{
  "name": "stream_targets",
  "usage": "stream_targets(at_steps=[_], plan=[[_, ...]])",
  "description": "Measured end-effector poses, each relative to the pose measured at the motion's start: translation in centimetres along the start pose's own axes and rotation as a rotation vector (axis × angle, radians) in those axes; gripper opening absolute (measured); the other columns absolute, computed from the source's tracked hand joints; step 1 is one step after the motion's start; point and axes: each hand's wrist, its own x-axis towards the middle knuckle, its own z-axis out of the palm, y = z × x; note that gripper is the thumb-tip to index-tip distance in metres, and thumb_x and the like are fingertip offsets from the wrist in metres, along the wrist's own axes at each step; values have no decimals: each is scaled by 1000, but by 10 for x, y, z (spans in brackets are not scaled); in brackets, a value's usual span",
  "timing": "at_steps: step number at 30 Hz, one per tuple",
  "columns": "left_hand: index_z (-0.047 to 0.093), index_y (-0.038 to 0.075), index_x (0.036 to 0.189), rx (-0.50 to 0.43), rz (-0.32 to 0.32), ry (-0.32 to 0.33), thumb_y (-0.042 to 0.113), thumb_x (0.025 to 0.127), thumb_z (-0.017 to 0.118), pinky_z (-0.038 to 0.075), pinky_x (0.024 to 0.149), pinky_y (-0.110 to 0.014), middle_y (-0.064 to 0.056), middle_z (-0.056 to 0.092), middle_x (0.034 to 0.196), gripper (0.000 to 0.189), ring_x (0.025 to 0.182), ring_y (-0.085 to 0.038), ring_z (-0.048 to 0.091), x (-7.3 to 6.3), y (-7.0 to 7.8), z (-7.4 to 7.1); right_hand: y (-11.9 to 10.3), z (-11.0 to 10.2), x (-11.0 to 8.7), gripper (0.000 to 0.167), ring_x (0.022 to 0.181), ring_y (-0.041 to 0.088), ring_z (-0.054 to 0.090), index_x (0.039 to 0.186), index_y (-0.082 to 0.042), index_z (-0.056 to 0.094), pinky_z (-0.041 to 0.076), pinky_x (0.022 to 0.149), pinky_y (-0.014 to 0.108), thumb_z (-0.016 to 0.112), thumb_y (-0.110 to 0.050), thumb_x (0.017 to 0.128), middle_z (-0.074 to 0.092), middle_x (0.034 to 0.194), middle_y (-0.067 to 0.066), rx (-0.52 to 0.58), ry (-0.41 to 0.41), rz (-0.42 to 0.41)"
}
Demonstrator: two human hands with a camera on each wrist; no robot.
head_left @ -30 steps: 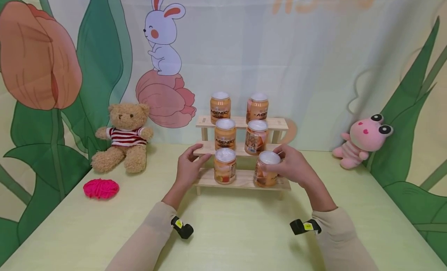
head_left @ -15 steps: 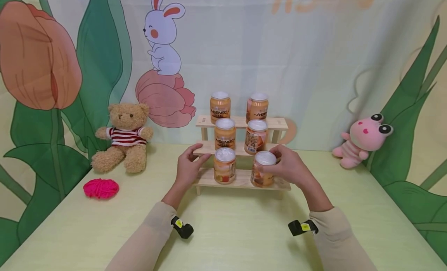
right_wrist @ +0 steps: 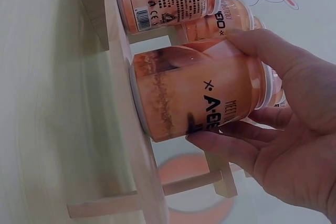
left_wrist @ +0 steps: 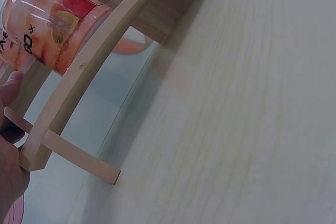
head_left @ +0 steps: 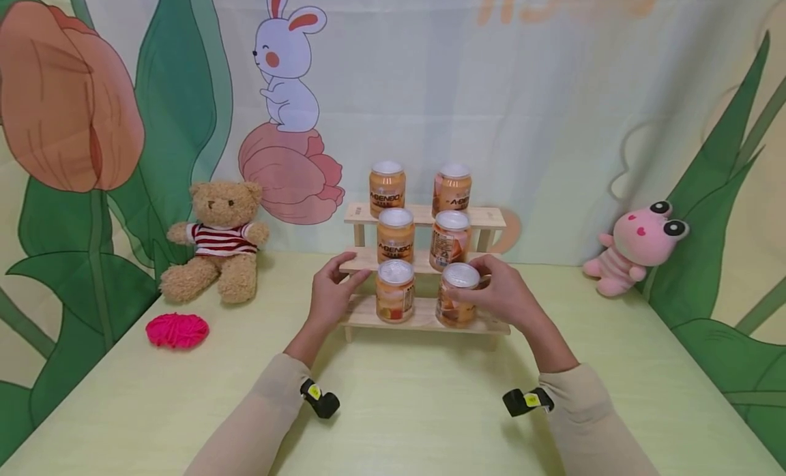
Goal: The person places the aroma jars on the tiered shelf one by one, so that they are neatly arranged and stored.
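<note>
A three-tier wooden display rack bears two columns of orange cans with pale lids. My right hand grips the front right can by its upper part, thumb in front and fingers behind. In the right wrist view, that can stands on the lowest tier, its base at the board. At the rack's left end, my left hand holds the rack by the middle tier, its thumb pointing right. The left wrist view shows only part of this hand, against a board's end. The front left can stands untouched between the hands.
Two cans stand on the middle tier and two on the top tier. A teddy bear and pink yarn lie at the left. A pink frog plush leans at the back right. Behind hangs a printed curtain.
My right hand has slid the front right can leftward along the lowest tier, closer to the front left can. My left hand has stayed in place at the rack.
</note>
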Motion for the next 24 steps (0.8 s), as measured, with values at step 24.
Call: stream_targets(at_steps=[24], plan=[[63, 9, 131, 70, -12, -12, 29, 88, 79, 50, 89, -31, -8, 64, 129, 50, 106, -27, 62, 1, 0, -11, 8, -15, 1, 72, 110, 32, 64, 131, -3, 55, 54, 87, 45, 81, -49, 82, 63, 123, 14, 91, -30, 26]])
